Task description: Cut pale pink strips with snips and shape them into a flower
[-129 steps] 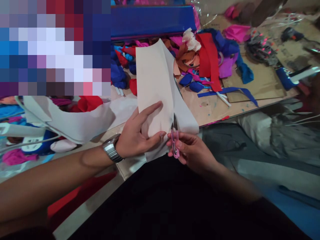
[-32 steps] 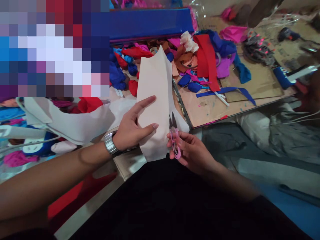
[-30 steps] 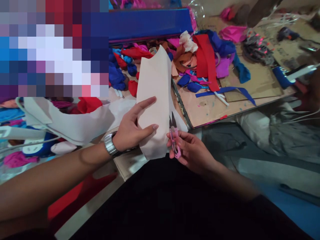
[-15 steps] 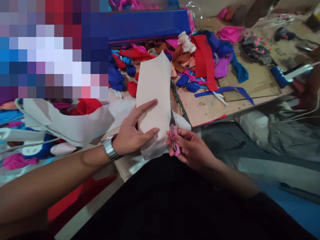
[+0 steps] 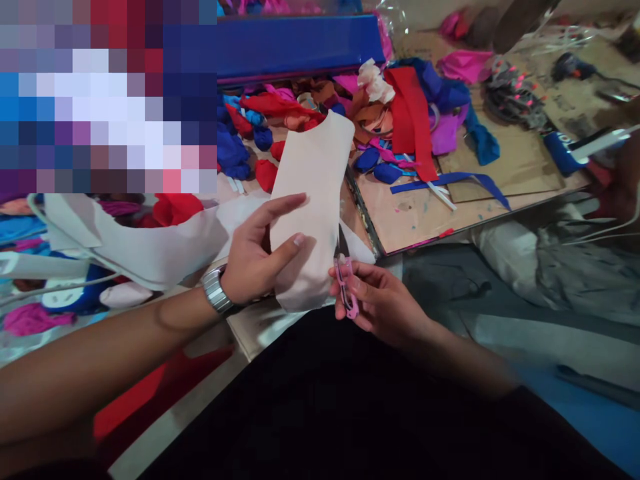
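Note:
A pale, off-white sheet (image 5: 310, 180), paper or stiff cloth, stands tilted away from me, its upper corner curling. My left hand (image 5: 265, 250) holds it at the left side, thumb and index finger across the front; the other fingers are hidden behind. Pink-handled scissors (image 5: 347, 287) are in my right hand (image 5: 383, 297), fingers around the handles. Their dark blades point up along the sheet's right edge, partly covered by it. A white piece (image 5: 357, 243) shows behind the blades.
Blue, red and pink fabric scraps (image 5: 240, 150) crowd the table behind the sheet, before a long blue box (image 5: 300, 47). Right of it lie a blue strip (image 5: 450, 180), a cardboard piece (image 5: 505, 163) and a pin-filled cushion (image 5: 515, 93). A white-walled holder (image 5: 170, 250) stands left.
The sheet has tilted slightly, its top moving right and its upper corner curling more. My left hand has shifted a little up and left; the scissors have moved slightly down and left.

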Tool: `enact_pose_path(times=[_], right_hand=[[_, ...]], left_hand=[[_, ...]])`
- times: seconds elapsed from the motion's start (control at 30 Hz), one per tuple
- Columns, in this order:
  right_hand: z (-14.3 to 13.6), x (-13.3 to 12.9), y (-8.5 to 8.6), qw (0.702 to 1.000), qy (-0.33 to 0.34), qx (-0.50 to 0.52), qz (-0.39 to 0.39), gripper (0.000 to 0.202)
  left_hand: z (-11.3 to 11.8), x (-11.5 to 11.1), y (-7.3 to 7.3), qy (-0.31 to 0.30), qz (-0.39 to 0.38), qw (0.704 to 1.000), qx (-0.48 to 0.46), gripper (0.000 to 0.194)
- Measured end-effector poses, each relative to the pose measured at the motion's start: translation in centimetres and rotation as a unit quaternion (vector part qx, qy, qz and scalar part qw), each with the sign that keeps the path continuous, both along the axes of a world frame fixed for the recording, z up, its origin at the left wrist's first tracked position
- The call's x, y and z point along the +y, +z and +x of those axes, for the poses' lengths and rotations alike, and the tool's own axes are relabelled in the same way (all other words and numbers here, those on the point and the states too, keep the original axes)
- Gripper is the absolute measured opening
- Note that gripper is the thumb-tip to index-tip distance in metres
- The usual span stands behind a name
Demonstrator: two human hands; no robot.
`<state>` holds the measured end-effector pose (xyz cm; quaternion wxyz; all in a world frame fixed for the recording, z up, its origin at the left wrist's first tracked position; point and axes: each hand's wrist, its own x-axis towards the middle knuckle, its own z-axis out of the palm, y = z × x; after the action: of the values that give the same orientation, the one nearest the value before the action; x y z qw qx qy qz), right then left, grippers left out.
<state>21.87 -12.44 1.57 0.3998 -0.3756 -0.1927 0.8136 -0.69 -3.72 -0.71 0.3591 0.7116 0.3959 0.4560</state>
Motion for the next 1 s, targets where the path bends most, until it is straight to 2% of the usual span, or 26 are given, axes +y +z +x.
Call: enact_pose_path(times=[0.13,0.53,1.0], right_hand=[[-0.13,-0.03,-0.05,1.000,0.002,-0.001,0.002,0.032],[-0.42,0.08,-0.67,1.000,-0.004,-0.019,0.010,0.033],[-0.71,0.02,-0.52,1.000,-0.008,-0.026,-0.003,0.028]], left_hand=[[0.31,0.00,0.00,0.032,-0.005,0.999,-0.003,0.051],[0.23,-0.27,0.24,0.014,-0.048,0.999,0.016,0.054],[0.25,-0.34,0.52,0.005,-0.038,0.999,0.009,0.058]])
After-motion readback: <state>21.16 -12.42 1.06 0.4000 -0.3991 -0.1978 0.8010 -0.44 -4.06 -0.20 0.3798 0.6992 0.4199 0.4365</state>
